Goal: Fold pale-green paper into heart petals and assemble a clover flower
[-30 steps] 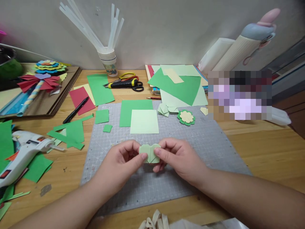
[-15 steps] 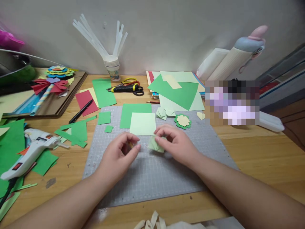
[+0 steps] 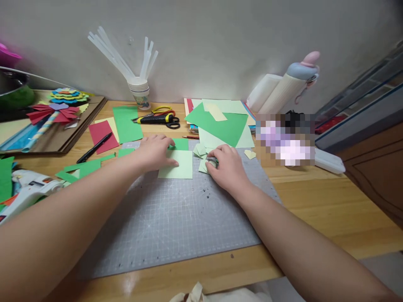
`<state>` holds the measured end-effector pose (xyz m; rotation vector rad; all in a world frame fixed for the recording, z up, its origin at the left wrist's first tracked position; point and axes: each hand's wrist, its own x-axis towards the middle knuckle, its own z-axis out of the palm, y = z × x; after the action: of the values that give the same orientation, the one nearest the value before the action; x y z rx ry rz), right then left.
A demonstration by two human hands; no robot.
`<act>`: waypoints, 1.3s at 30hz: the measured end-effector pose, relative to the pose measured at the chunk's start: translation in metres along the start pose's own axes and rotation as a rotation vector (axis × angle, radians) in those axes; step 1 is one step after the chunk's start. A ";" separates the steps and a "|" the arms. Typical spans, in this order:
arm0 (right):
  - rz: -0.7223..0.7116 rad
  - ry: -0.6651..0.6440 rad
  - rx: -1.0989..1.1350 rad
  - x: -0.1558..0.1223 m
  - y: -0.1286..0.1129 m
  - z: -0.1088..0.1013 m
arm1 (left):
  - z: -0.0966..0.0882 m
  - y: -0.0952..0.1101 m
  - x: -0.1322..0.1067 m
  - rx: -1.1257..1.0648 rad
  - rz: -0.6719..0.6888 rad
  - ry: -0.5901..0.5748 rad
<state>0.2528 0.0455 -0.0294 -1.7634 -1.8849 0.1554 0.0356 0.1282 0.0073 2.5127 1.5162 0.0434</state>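
Observation:
My left hand (image 3: 157, 153) reaches over the back of the grey cutting mat (image 3: 151, 226), thumb and fingers apart. Its thumb lies at a pale green paper square (image 3: 176, 168), and its fingertips are over a darker green sheet (image 3: 181, 144) partly under that square. Between thumb and fingers of my right hand (image 3: 227, 168) is a folded pale green paper piece (image 3: 203, 167), low at the mat. Just behind it lies another folded pale green piece (image 3: 199, 149). My right hand hides the layered green and cream paper flower.
A white glue gun (image 3: 28, 191) and green scraps (image 3: 83, 170) lie left. Behind are a black pen (image 3: 94, 148), a cutter knife (image 3: 155, 118), scissors (image 3: 173, 122), a paper cup (image 3: 140, 94) with white sticks, stacked sheets (image 3: 220, 123) and a bottle (image 3: 288, 84).
My right hand has carried the folded pale green piece back beside the other folded pieces. My left hand has reached forward onto the paper squares. The view has shifted somewhat.

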 end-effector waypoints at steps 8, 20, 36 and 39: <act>-0.050 0.063 0.057 -0.010 -0.017 -0.003 | -0.018 0.007 0.011 0.039 0.001 -0.217; 0.233 -0.628 1.333 -0.048 -0.057 -0.001 | -0.020 0.015 -0.108 -0.503 -0.099 -0.023; 0.563 -0.669 1.681 -0.038 -0.058 0.003 | 0.019 0.015 -0.124 -0.783 0.003 0.142; 0.562 -0.683 1.676 -0.039 -0.058 0.003 | 0.019 0.014 -0.124 -0.824 -0.041 0.104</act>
<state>0.1996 0.0014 -0.0188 -0.8491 -0.7293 1.9999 -0.0084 0.0105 0.0015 1.8302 1.2247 0.6549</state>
